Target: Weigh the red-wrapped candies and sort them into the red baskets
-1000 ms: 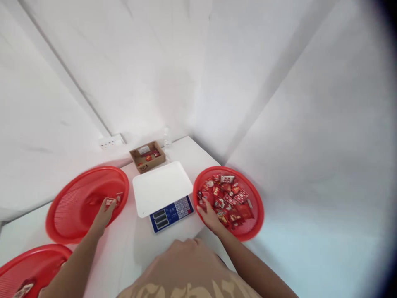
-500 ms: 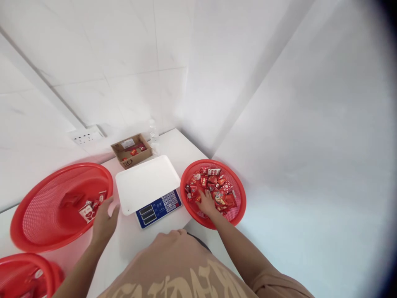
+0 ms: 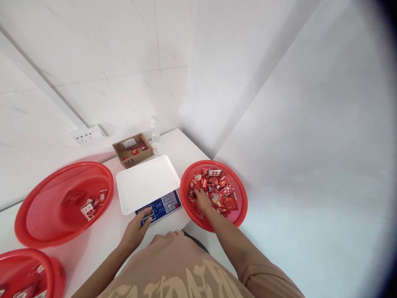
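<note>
My right hand [image 3: 202,200] is down in the round red basket [image 3: 242,207] on the right, its fingers bent among several small red packets [image 3: 217,198]; what its fingertips hold, if anything, is hidden. Over the display of the blue scale [image 3: 169,205] is my left hand [image 3: 138,227], thumb and fingers apart and nothing between them. The scale's white tray [image 3: 149,182] is bare. At the left, a large red basket [image 3: 37,207] leans with a few red and white packets [image 3: 89,210] inside.
Behind the scale stand a cardboard box [image 3: 133,151] holding some red packets and a clear bottle [image 3: 154,130]. Another red basket [image 3: 51,273] is at the lower left. White walls rise behind the table, with a socket [image 3: 88,135].
My left hand has moved right, from the edge of the large left basket to the scale's display. My right hand has shifted slightly left within its basket, and its fingers are more bent.
</note>
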Available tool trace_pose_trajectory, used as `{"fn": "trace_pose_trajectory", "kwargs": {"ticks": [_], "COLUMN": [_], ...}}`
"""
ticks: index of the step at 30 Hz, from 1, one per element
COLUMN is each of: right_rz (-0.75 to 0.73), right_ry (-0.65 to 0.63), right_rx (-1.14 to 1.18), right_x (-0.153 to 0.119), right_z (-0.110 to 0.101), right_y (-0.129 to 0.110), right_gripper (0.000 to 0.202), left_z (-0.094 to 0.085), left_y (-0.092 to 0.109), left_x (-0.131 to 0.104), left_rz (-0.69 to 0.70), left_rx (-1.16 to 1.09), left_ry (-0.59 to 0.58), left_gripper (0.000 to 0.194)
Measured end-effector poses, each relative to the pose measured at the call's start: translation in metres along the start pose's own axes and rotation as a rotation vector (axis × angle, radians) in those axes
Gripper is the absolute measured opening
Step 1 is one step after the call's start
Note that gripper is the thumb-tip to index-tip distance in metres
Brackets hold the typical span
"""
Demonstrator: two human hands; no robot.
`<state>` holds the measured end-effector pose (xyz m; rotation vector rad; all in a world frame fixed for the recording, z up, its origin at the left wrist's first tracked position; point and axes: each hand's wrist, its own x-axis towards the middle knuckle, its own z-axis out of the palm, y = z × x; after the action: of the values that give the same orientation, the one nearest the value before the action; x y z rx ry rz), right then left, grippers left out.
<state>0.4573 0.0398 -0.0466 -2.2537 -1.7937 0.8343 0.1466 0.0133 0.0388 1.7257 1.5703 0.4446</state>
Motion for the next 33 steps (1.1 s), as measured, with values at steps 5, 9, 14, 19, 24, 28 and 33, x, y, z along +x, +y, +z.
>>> {"fn": "trace_pose_trajectory", "kwargs": {"ticks": [5, 9, 14, 19, 24, 28, 33], "right_rz": [0.076, 0.049, -0.065, 0.206, 0.218, 0.153, 0.019], "right_ry": [0.099, 0.236, 0.349, 0.186, 0.081, 0.076, -0.094], "right_rx": [0.266, 0.322, 0.040, -0.216, -0.273, -0.230, -0.103], "right_x": [0.005, 0.017, 0.039, 0.046, 0.031, 0.020, 0.005], "right_z": [-0.019, -0.046, -0.086, -0.097, -0.083, -0.073, -0.068], "right_y": [0.026, 0.040, 0.047, 0.053, 0.058, 0.057, 0.053], "right_gripper": [0.053, 0.068, 0.061, 0.059, 0.051, 0.044, 0.032], "left_z": [0.000, 0.002, 0.004, 0.003, 0.003, 0.002, 0.001], "left_y": [-0.002, 0.004, 0.005, 0.005, 0.005, 0.006, 0.010], "left_x": [0.000, 0.000, 0.000, -0.002, -0.002, 0.000, 0.004], "left_rz": [-0.057, -0.053, -0.019, -0.023, -0.035, -0.034, -0.031], "left_rx": [-0.053, -0.055, -0.040, -0.045, -0.038, -0.027, -0.028], "left_ry": [-0.048, -0.084, -0.107, -0.104, -0.128, -0.141, -0.147], "left_gripper": [0.039, 0.039, 0.039, 0.037, 0.037, 0.037, 0.037]}}
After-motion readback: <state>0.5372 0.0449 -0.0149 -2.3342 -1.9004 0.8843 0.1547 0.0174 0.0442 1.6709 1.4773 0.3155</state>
